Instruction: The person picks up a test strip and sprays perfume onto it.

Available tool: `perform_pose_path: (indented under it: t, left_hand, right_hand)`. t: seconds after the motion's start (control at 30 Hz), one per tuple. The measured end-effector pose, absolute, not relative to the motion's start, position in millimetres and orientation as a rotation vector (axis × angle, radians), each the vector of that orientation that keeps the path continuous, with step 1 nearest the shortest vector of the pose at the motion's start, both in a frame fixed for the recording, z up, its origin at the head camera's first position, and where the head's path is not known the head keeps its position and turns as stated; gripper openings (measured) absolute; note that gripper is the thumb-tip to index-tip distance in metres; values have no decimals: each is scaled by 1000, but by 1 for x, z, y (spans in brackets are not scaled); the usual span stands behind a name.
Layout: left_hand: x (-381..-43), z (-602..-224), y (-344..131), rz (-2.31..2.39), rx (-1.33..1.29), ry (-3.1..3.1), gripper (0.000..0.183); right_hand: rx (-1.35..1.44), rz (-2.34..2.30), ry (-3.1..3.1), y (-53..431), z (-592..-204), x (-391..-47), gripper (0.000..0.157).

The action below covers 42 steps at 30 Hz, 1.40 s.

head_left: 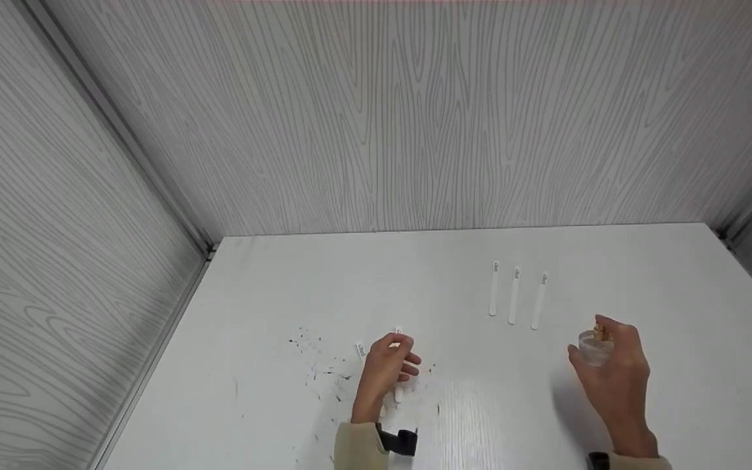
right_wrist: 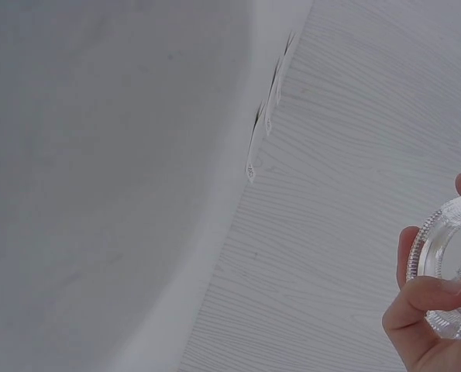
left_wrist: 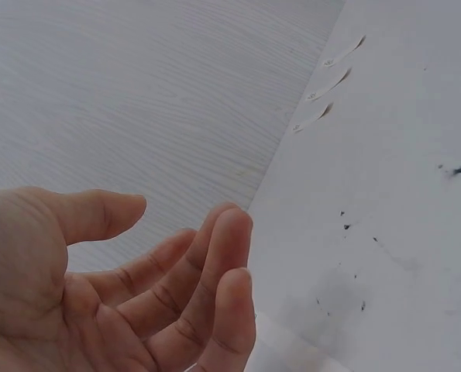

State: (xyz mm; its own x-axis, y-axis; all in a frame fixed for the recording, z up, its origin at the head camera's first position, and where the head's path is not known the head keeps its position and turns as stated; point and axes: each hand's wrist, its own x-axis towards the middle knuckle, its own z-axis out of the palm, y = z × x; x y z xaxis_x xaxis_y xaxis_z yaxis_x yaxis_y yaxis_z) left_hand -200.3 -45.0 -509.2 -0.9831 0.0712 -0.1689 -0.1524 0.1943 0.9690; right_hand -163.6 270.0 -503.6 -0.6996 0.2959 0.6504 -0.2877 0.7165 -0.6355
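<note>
Apparently I was handling the clear cup (head_left: 592, 351), right hand (head_left: 621, 372) gripping it, left hand (head_left: 389, 361) relaxed, empty; the next move seemed to want steadiness.

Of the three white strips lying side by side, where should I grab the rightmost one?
I'd pinch the rightmost strip near mid-length, across its long edges, coming from the near side. It's long and narrow, its plain end points toward you, and print sits at the far end. The middle strip lies apart on its left.
</note>
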Motion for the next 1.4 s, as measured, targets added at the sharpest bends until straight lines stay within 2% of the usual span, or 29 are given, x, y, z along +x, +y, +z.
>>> perform_pose_path:
  t: [1.13, 1.4]
  left_hand:
    - [-194, -522, -75, 1820, -290, 2343, 27]
    - [-195, -525, -77, 1870, -330, 2263, 21]
  right_hand:
    - [-42, 945, -2159, 267, -505, -165, 58]
    - [-45, 952, -2159, 266, -506, -164, 59]
